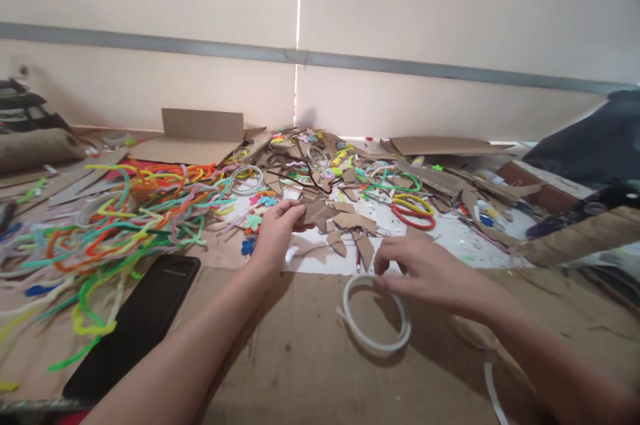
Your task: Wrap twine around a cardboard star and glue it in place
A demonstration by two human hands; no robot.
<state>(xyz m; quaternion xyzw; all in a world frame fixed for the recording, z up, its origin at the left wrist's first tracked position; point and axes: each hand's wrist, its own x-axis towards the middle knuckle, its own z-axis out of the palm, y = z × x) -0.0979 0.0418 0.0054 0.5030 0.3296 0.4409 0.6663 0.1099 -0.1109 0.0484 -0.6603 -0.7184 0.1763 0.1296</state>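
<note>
My left hand is closed in a pinch on a small brown cardboard piece, held above the white sheet. My right hand has its fingers curled at the upper rim of a narrow roll of whitish tape, over the cardboard mat. A short loose end sticks out on the roll's left side. The fingertips partly hide the contact with the roll. Between the hands lie cut cardboard scraps and a pencil. Flower-shaped pieces lie just left of my left hand.
A tangle of coloured pipe cleaners covers the left side, beside a black phone. Yellow and red rings lie beyond my right hand. A cardboard heap backs onto the pale wall. A brown paper-wrapped roll is at right.
</note>
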